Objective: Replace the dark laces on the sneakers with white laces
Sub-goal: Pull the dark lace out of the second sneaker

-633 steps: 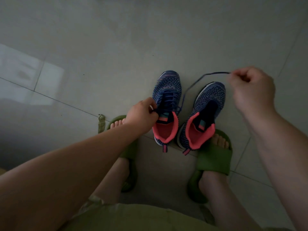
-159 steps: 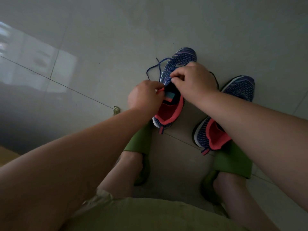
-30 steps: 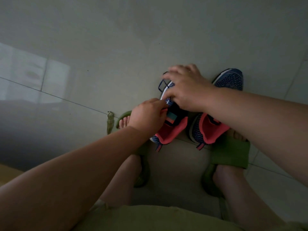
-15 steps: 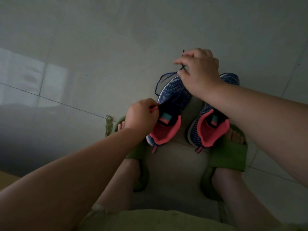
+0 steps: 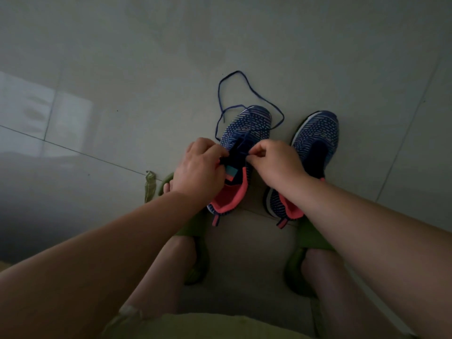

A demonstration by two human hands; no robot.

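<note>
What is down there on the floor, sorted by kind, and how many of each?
Sneakers: 2, left one and right one
Dark lace: 1
Green slippers: 2, left and right
Total: 5

1 head-worn wide-angle camera looks steeply down, close over the tiled floor (image 5: 146, 57) before the person's legs.

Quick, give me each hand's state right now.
Left hand: grips the laced sneaker at its tongue.
Right hand: pinches the dark lace at that sneaker's eyelets.
</note>
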